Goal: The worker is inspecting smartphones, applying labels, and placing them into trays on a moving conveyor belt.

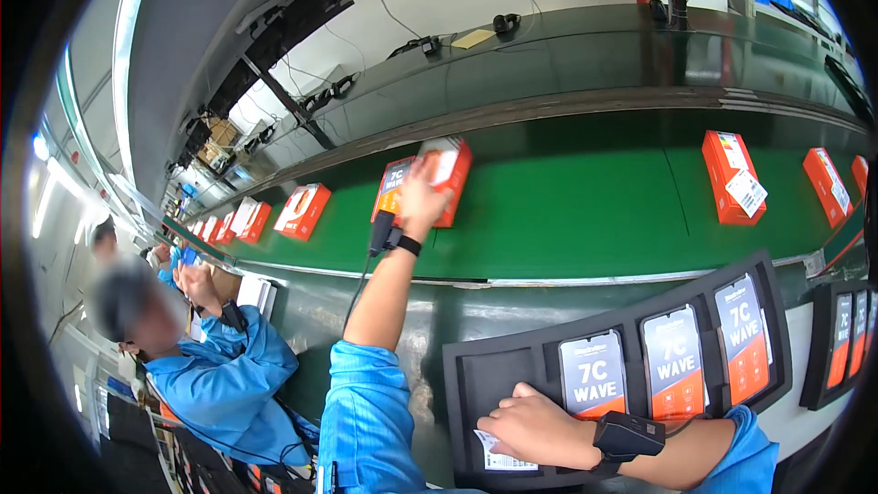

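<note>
Three phones [672, 352] lay face up in your black tray [547, 366], each in its own slot, so that part looked done. One slot, at the left end, looked left to fill, as no phone showed there. Your right hand [540, 430] was over that slot with its fingers bent, and a white label [508, 459] peeked out below. The palm hid the rest, so I could not tell if those fingers were grasping anything.

Your left hand [422, 197] was out over the green belt [576, 201], at an orange box [460, 174]. Its fingers were blurred across the white part, so I could not tell if they grasped the box or only touched it. Just left of it stood a grey and orange panel [391, 185], much like the phone fronts.

More boxes sat along the belt on both sides, so plenty seemed left there. Two on the right [733, 178] had white stickers. Another tray [809, 375], with phones in it, was at the far right.
</note>
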`<state>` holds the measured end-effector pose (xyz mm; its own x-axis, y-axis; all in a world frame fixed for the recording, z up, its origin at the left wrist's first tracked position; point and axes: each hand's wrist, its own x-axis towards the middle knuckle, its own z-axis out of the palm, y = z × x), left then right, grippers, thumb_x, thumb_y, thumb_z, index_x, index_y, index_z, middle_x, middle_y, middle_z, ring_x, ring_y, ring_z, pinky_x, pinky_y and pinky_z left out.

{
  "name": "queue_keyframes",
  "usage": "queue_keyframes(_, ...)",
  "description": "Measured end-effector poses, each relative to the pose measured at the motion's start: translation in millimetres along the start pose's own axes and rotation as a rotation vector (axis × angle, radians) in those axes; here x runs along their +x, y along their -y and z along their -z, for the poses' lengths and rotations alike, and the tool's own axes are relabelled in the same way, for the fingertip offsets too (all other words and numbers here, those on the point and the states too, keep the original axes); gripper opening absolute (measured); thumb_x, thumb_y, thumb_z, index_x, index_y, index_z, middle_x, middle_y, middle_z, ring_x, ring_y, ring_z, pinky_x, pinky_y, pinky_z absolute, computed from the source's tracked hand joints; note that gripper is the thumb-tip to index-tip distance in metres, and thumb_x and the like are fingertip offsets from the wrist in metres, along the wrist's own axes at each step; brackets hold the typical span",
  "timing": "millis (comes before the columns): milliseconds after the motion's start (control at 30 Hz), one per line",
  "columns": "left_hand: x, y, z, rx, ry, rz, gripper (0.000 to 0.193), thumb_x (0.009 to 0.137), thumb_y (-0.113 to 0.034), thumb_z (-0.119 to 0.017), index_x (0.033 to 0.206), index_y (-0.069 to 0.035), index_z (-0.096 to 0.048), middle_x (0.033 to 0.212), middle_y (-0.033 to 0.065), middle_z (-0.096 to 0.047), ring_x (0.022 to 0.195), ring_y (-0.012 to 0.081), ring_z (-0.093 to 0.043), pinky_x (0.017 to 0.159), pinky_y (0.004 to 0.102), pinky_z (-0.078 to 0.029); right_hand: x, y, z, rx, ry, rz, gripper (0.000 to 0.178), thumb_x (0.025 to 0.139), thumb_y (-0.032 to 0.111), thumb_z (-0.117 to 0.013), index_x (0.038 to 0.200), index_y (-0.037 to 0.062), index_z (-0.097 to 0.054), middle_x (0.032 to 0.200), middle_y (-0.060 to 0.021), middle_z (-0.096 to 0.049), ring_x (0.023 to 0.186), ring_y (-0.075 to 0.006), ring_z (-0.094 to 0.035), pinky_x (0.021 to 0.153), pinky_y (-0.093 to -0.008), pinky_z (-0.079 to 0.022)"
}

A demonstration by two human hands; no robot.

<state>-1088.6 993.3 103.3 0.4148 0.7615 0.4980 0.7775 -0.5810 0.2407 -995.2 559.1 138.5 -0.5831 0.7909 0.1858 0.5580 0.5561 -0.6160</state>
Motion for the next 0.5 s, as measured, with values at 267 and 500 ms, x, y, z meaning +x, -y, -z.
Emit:
queue_keyframes(267, 43.8, 54.2, 49.9, 0.050, 0.192, 0.249, 0.062, 0.069, -0.033, -0.068, 0.127, -0.013, -0.060, 0.135, 0.0108, -0.055, 0.118, 0.0332, -0.056, 0.098, 0.0422, -0.045, -6.7, -7.0, -1.9, 0.048, -0.078, -0.046, 0.015, 0.074, 0.016, -0.074, 0.082, 0.0064, -0.066, 0.071, -0.0080, -0.066, 0.079, -0.0235, -0.064, 0.080, -0.0364, -0.039)
queue_keyframes(500, 45.3, 60.7, 22.3, 0.210, 0.228, 0.035, 0.067, 0.069, -0.036, -0.067, 0.133, -0.020, -0.056, 0.140, 0.0104, -0.051, 0.126, 0.0323, -0.050, 0.104, 0.0405, -0.041, -6.4, -7.7, -5.4, 0.028, -0.028, -0.036, 0.020, 0.079, 0.022, -0.072, 0.090, 0.0067, -0.065, 0.075, -0.0065, -0.065, 0.082, -0.0220, -0.062, 0.078, -0.0336, -0.038)
